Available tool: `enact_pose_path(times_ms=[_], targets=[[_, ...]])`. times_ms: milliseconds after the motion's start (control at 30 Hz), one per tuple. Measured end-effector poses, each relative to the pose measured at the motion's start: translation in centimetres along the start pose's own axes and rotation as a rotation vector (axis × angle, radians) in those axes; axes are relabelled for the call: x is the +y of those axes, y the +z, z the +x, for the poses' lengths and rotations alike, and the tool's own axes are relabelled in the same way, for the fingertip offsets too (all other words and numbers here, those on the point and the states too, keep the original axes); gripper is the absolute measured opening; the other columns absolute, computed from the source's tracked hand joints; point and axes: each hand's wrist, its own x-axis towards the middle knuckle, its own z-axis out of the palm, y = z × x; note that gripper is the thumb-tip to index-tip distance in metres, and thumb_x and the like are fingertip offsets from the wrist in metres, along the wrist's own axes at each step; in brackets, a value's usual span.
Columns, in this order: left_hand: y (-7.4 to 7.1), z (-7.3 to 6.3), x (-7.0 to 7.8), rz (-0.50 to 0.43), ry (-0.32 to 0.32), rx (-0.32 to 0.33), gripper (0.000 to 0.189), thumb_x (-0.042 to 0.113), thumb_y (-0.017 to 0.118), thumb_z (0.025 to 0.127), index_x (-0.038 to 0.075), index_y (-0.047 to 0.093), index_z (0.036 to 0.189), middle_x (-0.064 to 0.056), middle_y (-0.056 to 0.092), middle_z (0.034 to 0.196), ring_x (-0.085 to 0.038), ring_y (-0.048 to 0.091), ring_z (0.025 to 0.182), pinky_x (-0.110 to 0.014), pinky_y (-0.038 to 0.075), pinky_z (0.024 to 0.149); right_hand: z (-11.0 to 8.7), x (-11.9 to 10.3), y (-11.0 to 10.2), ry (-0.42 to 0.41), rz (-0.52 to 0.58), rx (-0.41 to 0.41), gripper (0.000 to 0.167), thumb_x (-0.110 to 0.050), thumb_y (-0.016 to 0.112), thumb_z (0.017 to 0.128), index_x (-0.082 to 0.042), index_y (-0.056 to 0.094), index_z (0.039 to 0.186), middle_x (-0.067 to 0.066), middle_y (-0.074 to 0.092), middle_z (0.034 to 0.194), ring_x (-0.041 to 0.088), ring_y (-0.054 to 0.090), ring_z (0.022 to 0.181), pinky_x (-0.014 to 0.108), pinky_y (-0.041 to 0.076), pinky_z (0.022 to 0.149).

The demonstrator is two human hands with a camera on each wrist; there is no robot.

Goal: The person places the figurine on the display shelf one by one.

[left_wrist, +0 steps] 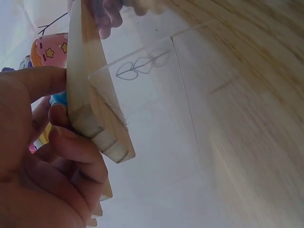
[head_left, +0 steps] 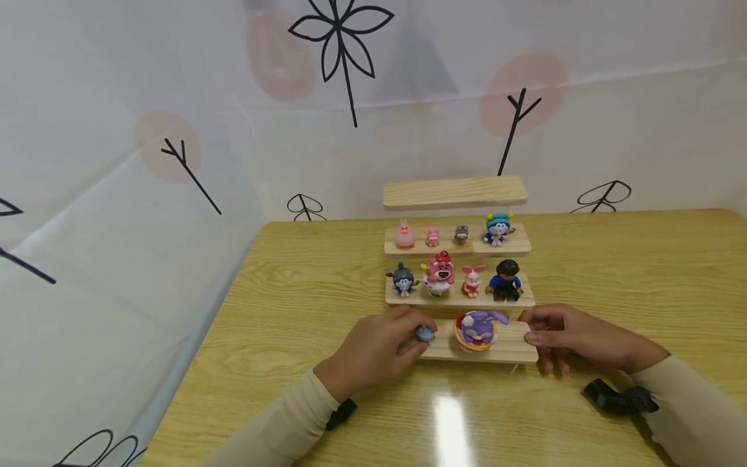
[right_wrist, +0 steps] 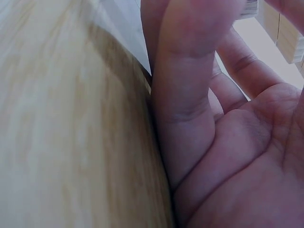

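A tiered wooden display shelf (head_left: 513, 344) stands on the table with small toy figurines on its steps. At the left end of the lowest step, my left hand (head_left: 379, 347) pinches a small blue figurine (head_left: 425, 335) between thumb and fingers. In the left wrist view the hand's fingers lie around that step's end (left_wrist: 111, 142), and only a bit of the blue figurine (left_wrist: 59, 98) shows. My right hand (head_left: 569, 334) holds the right end of the same step, thumb at the front edge. Beside the blue figurine sits a purple rabbit figurine (head_left: 480, 329) in an orange-rimmed cup.
The second step bears a pink bear figurine (head_left: 440, 275), a piglet figurine (head_left: 471, 282) and a black-haired toy person (head_left: 506, 282), among others. Several smaller figurines line the third step (head_left: 467, 247). The top board (head_left: 455, 192) is bare wood. A patterned cloth (head_left: 420, 143) hangs behind the table (head_left: 303, 292).
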Motion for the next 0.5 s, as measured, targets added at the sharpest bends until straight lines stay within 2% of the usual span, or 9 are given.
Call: enact_pose_path(times_ms=[300, 500], targets=[[-0.03, -0.03, -0.01, -0.004, 0.014, 0.016, 0.019, 0.023, 0.066, 0.097, 0.021, 0.068, 0.116, 0.006, 0.069, 0.112, 0.002, 0.052, 0.071, -0.008, 0.043, 0.060, 0.05, 0.24, -0.07, -0.034, -0.006, -0.012, 0.022, -0.006, 0.038, 0.108, 0.001, 0.052, 0.124, 0.008, 0.069, 0.083, 0.021, 0.067, 0.065, 0.038, 0.058, 0.054], [0.14, -0.04, -0.08, -0.007, 0.033, 0.035, 0.018, 0.022, 0.066, 0.097, 0.020, 0.068, 0.114, 0.007, 0.069, 0.109, 0.003, 0.049, 0.067, -0.006, 0.040, 0.058, 0.00, 0.35, -0.13, -0.014, -0.012, -0.005, 0.023, -0.007, 0.038, 0.108, 0.000, 0.052, 0.124, 0.007, 0.070, 0.083, 0.018, 0.068, 0.066, 0.038, 0.058, 0.054]])
